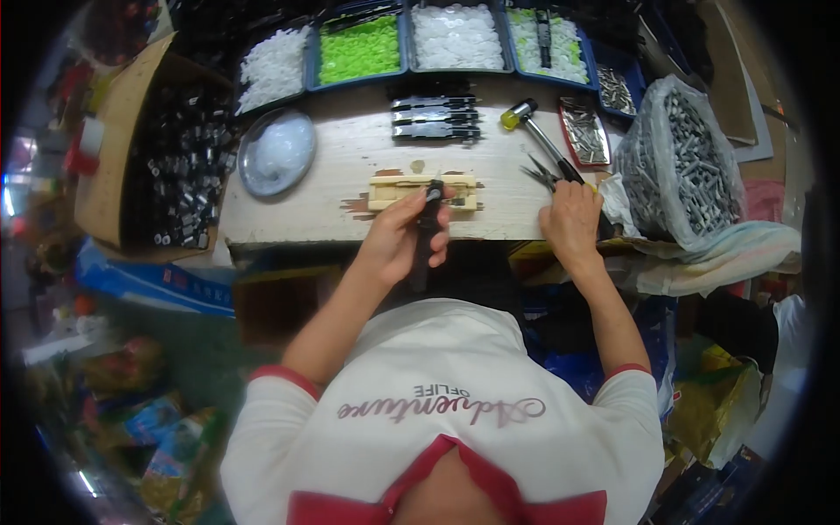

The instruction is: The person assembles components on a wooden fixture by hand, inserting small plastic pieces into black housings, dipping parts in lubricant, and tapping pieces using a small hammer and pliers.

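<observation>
My left hand [398, 238] is closed around a long, narrow black part [428, 223], held upright just in front of a pale wooden block fixture [385, 192] on the bench. Its lower end is partly lost in shadow. Farther right, my right hand [573, 220] is closed over a pair of pliers [540, 173]; the jaws point up and left, and the handles are mostly hidden beneath the fingers. Beside that hand lies a hammer [547, 140] with a yellow-and-black head. Several black-and-silver parts [435, 118] lie stacked in a row behind the fixture.
Trays of green pieces [359, 58] and white pieces [457, 38] line the back. A round dish [277, 150] stands left, near a carton [112, 149] of black parts. Right are a red tray [584, 131] of metal pins and a plastic bag [691, 166] of metal parts.
</observation>
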`<state>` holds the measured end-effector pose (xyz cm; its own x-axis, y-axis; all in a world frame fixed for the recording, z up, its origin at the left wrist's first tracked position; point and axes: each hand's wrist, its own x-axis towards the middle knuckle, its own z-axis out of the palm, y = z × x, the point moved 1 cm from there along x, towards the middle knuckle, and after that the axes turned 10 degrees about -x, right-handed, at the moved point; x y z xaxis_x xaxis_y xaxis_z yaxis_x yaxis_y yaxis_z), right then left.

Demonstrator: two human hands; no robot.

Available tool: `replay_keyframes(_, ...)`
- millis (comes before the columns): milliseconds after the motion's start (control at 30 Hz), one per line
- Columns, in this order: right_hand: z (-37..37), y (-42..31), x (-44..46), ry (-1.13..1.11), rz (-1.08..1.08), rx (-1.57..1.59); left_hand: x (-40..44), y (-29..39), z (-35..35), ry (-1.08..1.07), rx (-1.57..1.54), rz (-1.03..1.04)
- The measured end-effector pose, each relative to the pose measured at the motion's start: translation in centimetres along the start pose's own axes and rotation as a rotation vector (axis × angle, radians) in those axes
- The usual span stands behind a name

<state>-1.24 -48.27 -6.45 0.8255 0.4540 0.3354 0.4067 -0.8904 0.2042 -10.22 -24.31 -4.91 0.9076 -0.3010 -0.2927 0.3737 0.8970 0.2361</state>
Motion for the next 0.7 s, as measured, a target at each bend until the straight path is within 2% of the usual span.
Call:
replay_keyframes(133, 0.3, 0.2, -0.3, -0.062, 0.048, -0.022, -0.2, 0.0, -0.4, -0.038, -0.101, -0.059)
replay_keyframes(233, 0.0, 2.6, 0.7, -0.284, 0.127, 0.235, -0.2, -0.1, -0.4, -0.070, -0.163, -0.078)
replay_keyframes(267, -0.3, 3.6, 0.8, -0.283, 0.124, 0.236, -0.2, -0.2, -0.5, -0.070, -0.163, -0.075)
replay_keyframes(333, -1.1, 5.4, 1.3, -0.190, 0.214, 0.876, -0.1, -0.3, -0.7, -0.081, -0.183, -0.076)
replay_keyframes(367, -1.8, 6.5, 1.2, -0.362, 0.364, 1.133, -0.1, -0.4, -0.6, -0.080, -0.184, -0.072)
replay_keyframes(400, -2.4, 6.5, 1.3, -0.362, 0.362, 1.134, -0.1, -0.4, -0.5, -0.070, -0.175, -0.072)
replay_keyframes(467, -3.2, 6.3, 1.4, -0.215, 0.556, 2.083, 0.1, -0.4, -0.4, -0.062, -0.166, -0.070)
replay_keyframes(500, -2.4, 6.9, 1.1, -0.215, 0.332, 2.237, 0.1, -0.5, -0.5, -0.069, -0.173, -0.061)
replay_keyframes(533, -2.2, 6.6, 1.0, -0.213, 0.333, 2.238, 0.1, -0.5, -0.6, -0.076, -0.178, -0.054)
replay_keyframes(600, -2.6, 5.0, 1.2, -0.159, 0.003, 2.579, 0.3, -0.5, -0.7, -0.075, -0.179, -0.056)
replay_keyframes(633, -2.9, 4.1, 1.5, -0.165, -0.117, 2.568, 0.3, -0.5, -0.7, -0.073, -0.180, -0.056)
replay_keyframes(667, -2.9, 3.5, 1.5, -0.164, -0.118, 2.571, 0.2, -0.5, -0.7, -0.071, -0.178, -0.055)
replay_keyframes(700, -2.7, 2.8, 1.5, -0.264, -0.129, 2.706, 0.2, -0.5, -0.7, -0.056, -0.158, -0.036)
